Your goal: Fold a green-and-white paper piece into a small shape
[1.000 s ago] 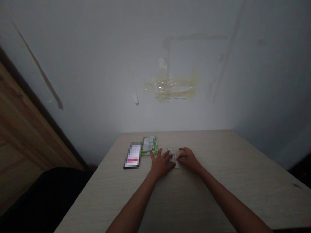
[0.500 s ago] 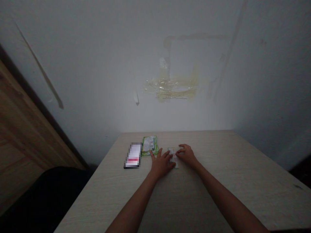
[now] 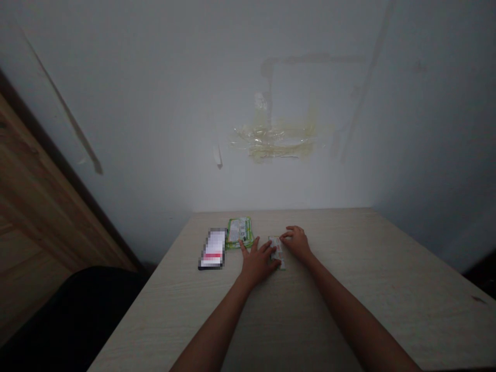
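Observation:
A narrow printed packet, pale with green edges, lies flat on the table between my hands. My left hand rests with fingers spread. Its thumb and forefinger press on the left side of the packet, partly covering it, and its outer fingers reach the near edge of a green and white printed pouch stack. At the packet's top right corner, my right hand pinches with thumb and forefinger, its other fingers loosely bent. Whether the packet is folded I cannot tell.
A phone with a blurred lit screen lies left of the pouches. The pale wooden table meets a wall with peeling tape. On the left stand a dark chair-like shape and a wooden panel.
My right hand has shifted slightly up and left, from beside the packet's upper right edge to its top right corner. My left hand stays nearly still on the packet.

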`<state>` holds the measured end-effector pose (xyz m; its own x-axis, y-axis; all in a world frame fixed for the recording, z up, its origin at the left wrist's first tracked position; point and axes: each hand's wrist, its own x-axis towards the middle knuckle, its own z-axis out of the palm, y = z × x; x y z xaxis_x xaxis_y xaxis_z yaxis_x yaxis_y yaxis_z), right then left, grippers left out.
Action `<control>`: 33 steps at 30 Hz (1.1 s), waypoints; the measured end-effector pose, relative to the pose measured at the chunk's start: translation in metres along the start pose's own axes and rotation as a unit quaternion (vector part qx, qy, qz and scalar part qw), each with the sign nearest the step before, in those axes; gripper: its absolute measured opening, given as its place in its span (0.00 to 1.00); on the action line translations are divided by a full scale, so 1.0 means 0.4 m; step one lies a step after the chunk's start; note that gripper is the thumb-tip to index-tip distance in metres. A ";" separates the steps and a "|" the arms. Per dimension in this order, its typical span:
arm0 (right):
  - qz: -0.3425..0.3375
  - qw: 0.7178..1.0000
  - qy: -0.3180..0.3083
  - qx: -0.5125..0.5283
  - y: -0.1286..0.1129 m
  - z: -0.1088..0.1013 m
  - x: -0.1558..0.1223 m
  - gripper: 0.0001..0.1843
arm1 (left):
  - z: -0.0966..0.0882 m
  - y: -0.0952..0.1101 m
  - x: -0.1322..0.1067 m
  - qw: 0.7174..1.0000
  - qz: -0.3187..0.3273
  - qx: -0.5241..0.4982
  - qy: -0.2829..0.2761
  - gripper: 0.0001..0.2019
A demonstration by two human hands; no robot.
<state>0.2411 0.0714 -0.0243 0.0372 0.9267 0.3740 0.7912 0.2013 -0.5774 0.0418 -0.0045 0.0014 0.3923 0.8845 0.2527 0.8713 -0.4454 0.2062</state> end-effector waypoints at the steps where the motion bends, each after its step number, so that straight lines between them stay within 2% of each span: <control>1: 0.005 1.000 -0.001 -0.003 -0.003 0.000 0.001 0.09 | 0.001 0.000 0.000 1.000 0.001 -0.001 0.001 0.23; 14: 0.031 0.999 0.016 -0.016 -0.025 -0.001 -0.013 0.11 | 0.007 -0.002 0.002 1.000 -0.003 0.004 -0.003 0.23; 23: 0.022 1.000 0.012 0.011 0.005 0.005 -0.004 0.12 | 0.004 -0.003 -0.001 1.000 0.002 -0.009 0.006 0.23; 33: -0.009 1.000 -0.028 0.002 0.010 -0.003 -0.006 0.07 | 0.009 -0.003 -0.001 1.000 0.005 -0.009 0.013 0.22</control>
<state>0.2448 0.0696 -0.0269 -0.0118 0.9392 0.3432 0.7892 0.2195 -0.5736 0.0417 -0.0039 -0.0026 0.3926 0.8764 0.2790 0.8618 -0.4565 0.2213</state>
